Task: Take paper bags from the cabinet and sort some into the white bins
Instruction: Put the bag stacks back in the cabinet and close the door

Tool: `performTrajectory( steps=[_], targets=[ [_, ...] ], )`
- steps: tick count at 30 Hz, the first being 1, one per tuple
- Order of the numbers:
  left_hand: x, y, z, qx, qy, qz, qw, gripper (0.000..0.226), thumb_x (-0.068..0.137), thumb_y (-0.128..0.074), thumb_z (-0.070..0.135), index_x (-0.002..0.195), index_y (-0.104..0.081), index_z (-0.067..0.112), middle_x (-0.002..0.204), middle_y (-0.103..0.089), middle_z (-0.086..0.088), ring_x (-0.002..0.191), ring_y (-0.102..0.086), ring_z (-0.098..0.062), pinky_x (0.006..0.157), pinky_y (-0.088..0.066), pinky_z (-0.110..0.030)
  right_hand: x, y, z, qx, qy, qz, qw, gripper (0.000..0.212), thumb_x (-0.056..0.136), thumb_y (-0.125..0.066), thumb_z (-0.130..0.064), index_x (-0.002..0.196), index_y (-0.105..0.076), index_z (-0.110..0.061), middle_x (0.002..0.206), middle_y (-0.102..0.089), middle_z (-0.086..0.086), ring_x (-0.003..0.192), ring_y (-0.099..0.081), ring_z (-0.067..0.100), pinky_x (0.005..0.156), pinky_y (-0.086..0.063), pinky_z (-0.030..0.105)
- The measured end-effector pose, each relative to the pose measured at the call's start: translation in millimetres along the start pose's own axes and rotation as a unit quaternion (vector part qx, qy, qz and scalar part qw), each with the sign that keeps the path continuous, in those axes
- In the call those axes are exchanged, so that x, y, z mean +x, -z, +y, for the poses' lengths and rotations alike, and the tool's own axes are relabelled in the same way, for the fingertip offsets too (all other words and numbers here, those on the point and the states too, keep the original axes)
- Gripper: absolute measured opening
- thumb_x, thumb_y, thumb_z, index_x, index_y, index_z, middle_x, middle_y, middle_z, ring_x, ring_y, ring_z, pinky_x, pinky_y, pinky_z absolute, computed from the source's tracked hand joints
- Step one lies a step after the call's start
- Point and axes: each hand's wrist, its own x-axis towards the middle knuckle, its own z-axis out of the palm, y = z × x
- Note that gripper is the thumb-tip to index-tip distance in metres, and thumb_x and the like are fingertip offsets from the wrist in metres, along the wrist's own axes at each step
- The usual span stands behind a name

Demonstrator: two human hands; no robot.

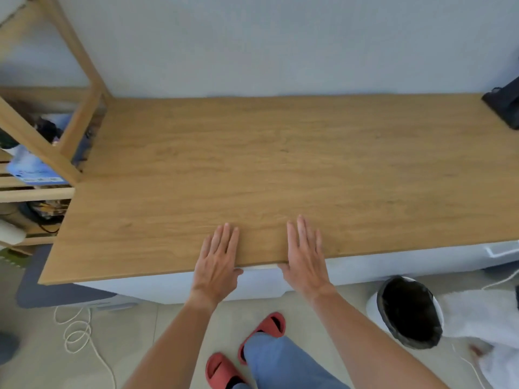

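Observation:
A low white cabinet (179, 287) with a bare wooden top (280, 164) stands against the wall in front of me. My left hand (217, 262) and my right hand (304, 255) lie flat on the top's near edge, palms down, fingers straight and close together, thumbs hanging over the edge. Neither hand holds anything. No paper bags are in view. No white bins for sorting can be made out.
A wooden shelf rack (70, 108) with clutter stands at the left. A black object (505, 103) sits on the top's far right corner. On the floor are a white trash can with a black liner (407, 313), a white cord (75, 332) and white cloth (483, 321).

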Motion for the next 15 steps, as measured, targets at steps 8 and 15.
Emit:
performTrajectory(
  steps=[8, 15],
  targets=[
    [0, -15, -9, 0.015, -0.031, 0.005, 0.999, 0.103, 0.07, -0.083, 0.046, 0.149, -0.035, 0.001, 0.158, -0.03, -0.017, 0.145, -0.03, -0.037, 0.112, -0.035, -0.054, 19, -7, 5, 0.029, 0.109, 0.018, 0.993, 0.078, 0.08, -0.055, -0.062, 0.141, -0.053, -0.012, 0.145, -0.047, 0.018, 0.131, -0.046, 0.035, 0.104, -0.04, 0.053],
    [-1, -28, -4, 0.015, -0.02, 0.032, 0.999, 0.091, 0.079, -0.077, 0.026, 0.152, -0.027, 0.004, 0.158, -0.03, -0.015, 0.146, -0.026, -0.038, 0.113, -0.026, -0.053, 69, 0, -24, 0.088, 0.029, 0.066, 0.993, 0.06, 0.091, -0.044, -0.059, 0.13, -0.055, -0.015, 0.137, -0.049, 0.015, 0.124, -0.047, 0.033, 0.102, -0.039, 0.047]
  ],
)
